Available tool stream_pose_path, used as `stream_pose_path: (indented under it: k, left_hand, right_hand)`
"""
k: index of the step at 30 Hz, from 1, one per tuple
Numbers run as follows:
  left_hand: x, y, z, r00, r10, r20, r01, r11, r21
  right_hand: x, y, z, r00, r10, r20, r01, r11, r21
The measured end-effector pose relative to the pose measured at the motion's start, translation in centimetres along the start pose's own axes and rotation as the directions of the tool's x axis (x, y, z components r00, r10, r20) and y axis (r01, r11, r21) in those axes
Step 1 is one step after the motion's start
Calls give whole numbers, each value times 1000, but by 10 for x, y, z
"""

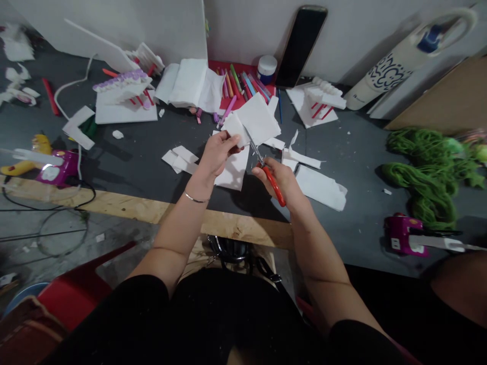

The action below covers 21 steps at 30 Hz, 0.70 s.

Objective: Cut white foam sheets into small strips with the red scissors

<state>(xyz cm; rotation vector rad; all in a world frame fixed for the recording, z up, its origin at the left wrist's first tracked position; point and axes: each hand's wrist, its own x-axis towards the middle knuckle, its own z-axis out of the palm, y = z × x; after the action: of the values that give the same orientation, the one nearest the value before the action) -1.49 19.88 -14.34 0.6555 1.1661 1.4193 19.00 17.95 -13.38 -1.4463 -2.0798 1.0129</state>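
Note:
My left hand [222, 149] pinches a white foam sheet [262, 119] by its left part, holding it above the table. In my right hand [277, 177] is a pair of red-handled scissors [273, 183], fingers wrapped round the grips. The blades meet the sheet near my left fingers, and part of them is hidden by it. Below my hands lies another white sheet [232, 170]. Cut white strips [180, 158] rest to the left, and a long white piece [321, 187] lies to the right beside narrower scraps [306, 159].
Coloured markers [243, 83], a white-lidded jar [267, 67] and a leaning phone [302, 45] stand behind. Small white models with red posts [125, 99] are at the left and right [319, 104]. Green yarn [422, 172], a glue gun [57, 165] and a bottle [395, 68] lie around. Another person sits at right.

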Motion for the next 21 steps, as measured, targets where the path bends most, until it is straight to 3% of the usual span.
stream_pose_path:
  k: [12, 21]
  left_hand:
    - [-5, 3, 2, 994, 17, 108, -25, 997, 74]
    - [-5, 4, -1, 992, 6, 126, -19, 995, 99]
  right_hand:
    - [-4, -2, 1, 999, 13, -36, -14, 998, -54]
    - [-2, -11, -1, 998, 45, -37, -47, 998, -44]
